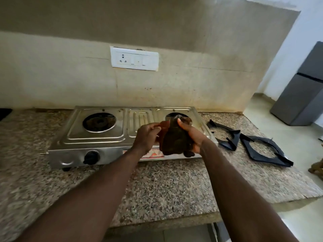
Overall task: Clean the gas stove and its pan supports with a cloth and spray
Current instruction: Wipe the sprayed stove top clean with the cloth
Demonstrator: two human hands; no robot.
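At centre frame, above the steel gas stove [97,135], both hands bunch a dark cloth [174,140]: right hand [193,135] closed around its bulk, left hand [147,137] pinching an edge. Soft, light, likely damp, it is best gripped wadded. Pan supports [244,144] lie on the counter [166,186], right.

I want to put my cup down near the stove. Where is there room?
Bare counter lies in front of the stove, and more to its left. Right of the stove is crowded: two pan supports lie there.
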